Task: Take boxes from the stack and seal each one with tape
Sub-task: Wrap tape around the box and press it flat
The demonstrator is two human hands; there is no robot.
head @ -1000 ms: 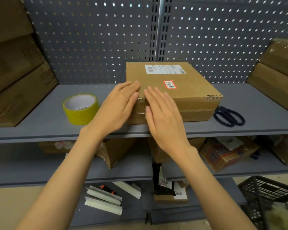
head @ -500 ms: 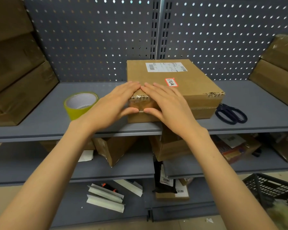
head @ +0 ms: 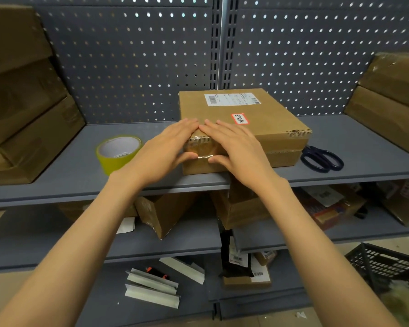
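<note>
Box (head: 241,128) on shelf (head: 57,171) front edge, near corner under left hand (head: 165,149) & right hand (head: 236,149), fingers spread flat, thumbs on front face, prob. to smooth clear tape strip (head: 202,147) down; tape roll (head: 118,153) just left, scissors (head: 321,159) to right, w/in reach.

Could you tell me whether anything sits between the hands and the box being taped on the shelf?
Nothing visible does. The left hand and right hand already rest on the near left corner of the box, pressing the clear tape flat there.

Matt cardboard box (head: 257,128), glossy clear tape (head: 200,147).
</note>
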